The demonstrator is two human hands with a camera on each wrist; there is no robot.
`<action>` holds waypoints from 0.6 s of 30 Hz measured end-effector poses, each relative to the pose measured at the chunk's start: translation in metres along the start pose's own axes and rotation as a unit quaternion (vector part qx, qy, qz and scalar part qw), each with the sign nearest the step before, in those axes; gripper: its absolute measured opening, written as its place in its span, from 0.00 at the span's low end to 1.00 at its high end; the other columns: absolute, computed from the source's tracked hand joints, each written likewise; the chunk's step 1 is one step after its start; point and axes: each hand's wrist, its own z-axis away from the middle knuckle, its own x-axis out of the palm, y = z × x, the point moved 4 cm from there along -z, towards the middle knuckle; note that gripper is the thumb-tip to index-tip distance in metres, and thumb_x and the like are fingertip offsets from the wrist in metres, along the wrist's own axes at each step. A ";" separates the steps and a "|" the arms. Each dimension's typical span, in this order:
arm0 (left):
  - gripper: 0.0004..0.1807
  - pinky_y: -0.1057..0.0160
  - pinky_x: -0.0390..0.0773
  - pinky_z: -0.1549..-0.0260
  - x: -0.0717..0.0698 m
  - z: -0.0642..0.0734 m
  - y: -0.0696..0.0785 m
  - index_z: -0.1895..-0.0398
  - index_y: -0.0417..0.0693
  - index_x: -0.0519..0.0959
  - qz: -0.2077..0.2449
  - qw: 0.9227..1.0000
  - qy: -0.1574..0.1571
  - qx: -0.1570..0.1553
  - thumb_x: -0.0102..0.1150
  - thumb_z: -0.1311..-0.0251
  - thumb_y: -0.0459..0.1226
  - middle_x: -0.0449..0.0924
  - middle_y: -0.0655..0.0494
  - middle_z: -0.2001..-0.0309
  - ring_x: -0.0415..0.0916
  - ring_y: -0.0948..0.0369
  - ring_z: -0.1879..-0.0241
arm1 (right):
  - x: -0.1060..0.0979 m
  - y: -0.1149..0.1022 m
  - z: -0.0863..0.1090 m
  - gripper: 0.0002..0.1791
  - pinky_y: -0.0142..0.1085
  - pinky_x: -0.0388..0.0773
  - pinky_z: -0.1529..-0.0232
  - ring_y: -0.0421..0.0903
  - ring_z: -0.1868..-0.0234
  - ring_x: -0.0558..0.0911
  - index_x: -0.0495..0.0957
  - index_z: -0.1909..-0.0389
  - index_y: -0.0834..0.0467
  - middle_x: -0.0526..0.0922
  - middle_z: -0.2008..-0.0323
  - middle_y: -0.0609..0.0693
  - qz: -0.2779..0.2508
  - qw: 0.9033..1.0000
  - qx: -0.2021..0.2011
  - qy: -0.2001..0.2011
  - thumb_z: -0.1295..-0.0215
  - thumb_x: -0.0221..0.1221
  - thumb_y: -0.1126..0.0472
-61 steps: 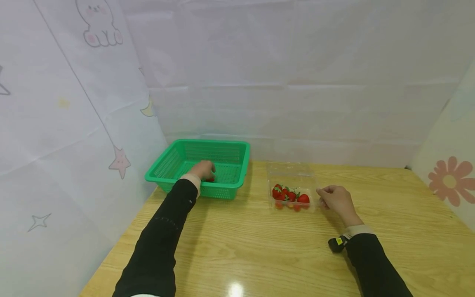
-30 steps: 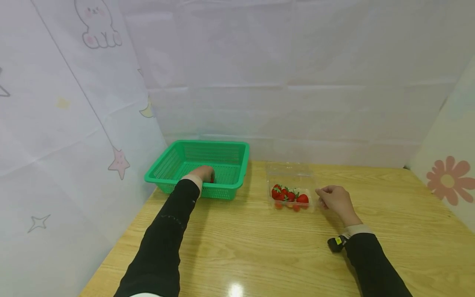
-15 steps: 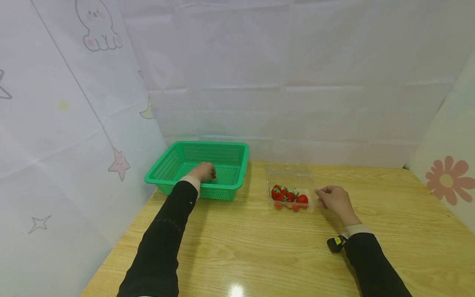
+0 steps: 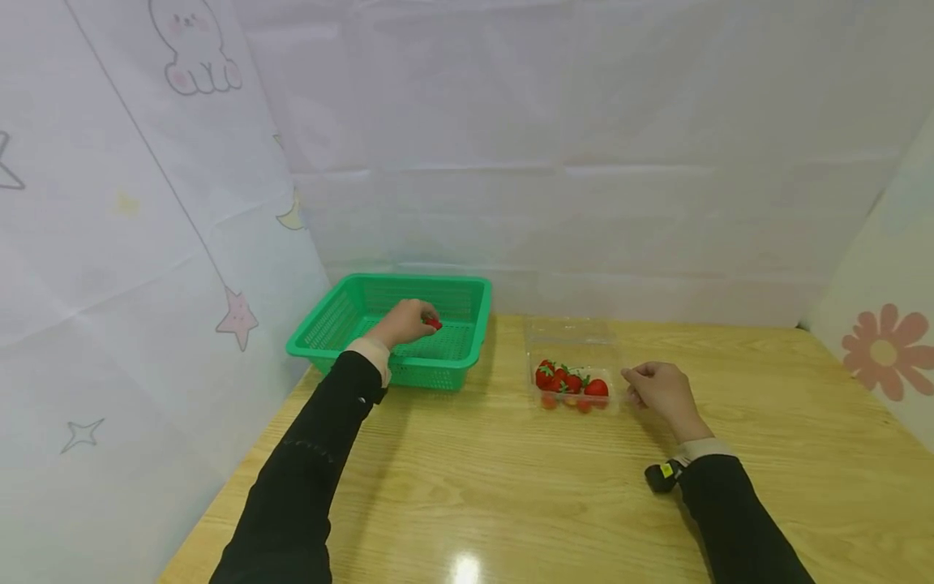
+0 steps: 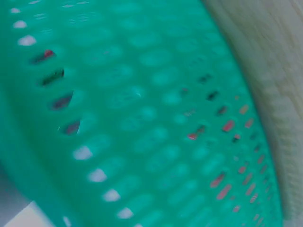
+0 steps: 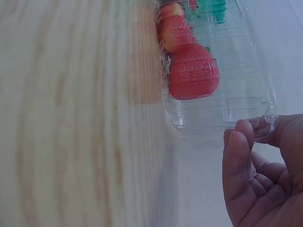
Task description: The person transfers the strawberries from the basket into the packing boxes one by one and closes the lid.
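My left hand [image 4: 404, 321] pinches a red strawberry [image 4: 434, 323] above the floor of the green plastic basket [image 4: 430, 376]. In the left wrist view the perforated basket wall [image 5: 142, 113] fills most of the picture, blurred, with bits of red behind its holes; the hand is hidden there. My right hand [image 4: 660, 393] holds the right edge of a clear plastic box [image 4: 572, 350] between thumb and fingers, as the right wrist view shows. Inside that box lie several strawberries [image 4: 597, 388], some with green leaves. Its lid [image 4: 569, 329] stands raised at the back.
Both containers rest on a wooden table [image 4: 511, 487], the basket left of the box with a gap between them. White printed sheeting [image 4: 584, 227] hangs behind the table and on both sides. A small black device [image 4: 661, 478] sits at the right wrist.
My left hand has risen from low in the basket and shifted right, bringing up the strawberry. The right hand and the box stay where they were.
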 end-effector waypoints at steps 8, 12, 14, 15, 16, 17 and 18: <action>0.15 0.57 0.78 0.59 -0.013 0.002 0.042 0.46 0.45 0.79 0.044 0.997 0.031 0.059 0.61 0.34 0.38 0.78 0.51 0.54 0.76 0.56 0.56 | -0.003 -0.001 0.001 0.25 0.41 0.80 0.71 0.51 0.72 0.82 0.76 0.51 0.73 0.83 0.72 0.59 -0.007 1.000 0.003 -0.004 0.26 0.52 0.51; 0.14 0.60 0.78 0.60 -0.012 0.002 0.073 0.48 0.46 0.80 0.043 0.994 0.044 0.085 0.62 0.35 0.37 0.79 0.53 0.56 0.77 0.59 0.59 | -0.004 -0.001 0.002 0.25 0.41 0.80 0.70 0.51 0.72 0.82 0.75 0.51 0.73 0.83 0.71 0.59 -0.009 1.000 0.011 -0.005 0.26 0.52 0.51; 0.14 0.62 0.78 0.61 -0.010 0.001 0.089 0.48 0.46 0.80 0.042 0.993 0.048 0.099 0.62 0.36 0.37 0.79 0.54 0.56 0.77 0.60 0.61 | -0.004 -0.001 0.003 0.24 0.41 0.81 0.70 0.51 0.72 0.82 0.76 0.51 0.73 0.83 0.71 0.59 -0.009 1.000 0.014 -0.005 0.26 0.53 0.52; 0.14 0.63 0.78 0.62 -0.008 0.001 0.096 0.49 0.46 0.80 0.038 0.992 0.048 0.107 0.63 0.36 0.37 0.79 0.54 0.56 0.77 0.61 0.61 | -0.004 -0.001 0.004 0.24 0.41 0.81 0.70 0.51 0.72 0.82 0.76 0.52 0.73 0.83 0.72 0.58 -0.008 1.000 0.014 -0.005 0.26 0.53 0.52; 0.14 0.64 0.78 0.63 -0.005 0.001 0.104 0.49 0.46 0.81 0.036 0.991 0.048 0.116 0.63 0.36 0.38 0.79 0.54 0.57 0.77 0.61 0.62 | -0.004 -0.001 0.004 0.24 0.40 0.81 0.71 0.50 0.72 0.82 0.76 0.52 0.73 0.83 0.72 0.58 -0.006 1.000 0.012 -0.005 0.26 0.53 0.52; 0.14 0.64 0.78 0.63 -0.003 0.000 0.111 0.49 0.45 0.81 0.034 0.991 0.047 0.124 0.63 0.36 0.38 0.79 0.54 0.56 0.77 0.61 0.62 | -0.004 -0.002 0.004 0.24 0.41 0.80 0.71 0.50 0.73 0.82 0.76 0.53 0.73 0.83 0.72 0.58 -0.006 1.000 0.012 -0.004 0.26 0.53 0.52; 0.14 0.65 0.77 0.63 0.000 0.000 0.117 0.49 0.45 0.81 0.033 0.990 0.044 0.131 0.64 0.36 0.38 0.79 0.54 0.56 0.77 0.61 0.62 | -0.004 -0.002 0.004 0.24 0.41 0.80 0.71 0.51 0.73 0.82 0.76 0.53 0.73 0.83 0.72 0.58 -0.006 1.000 0.011 -0.004 0.26 0.53 0.52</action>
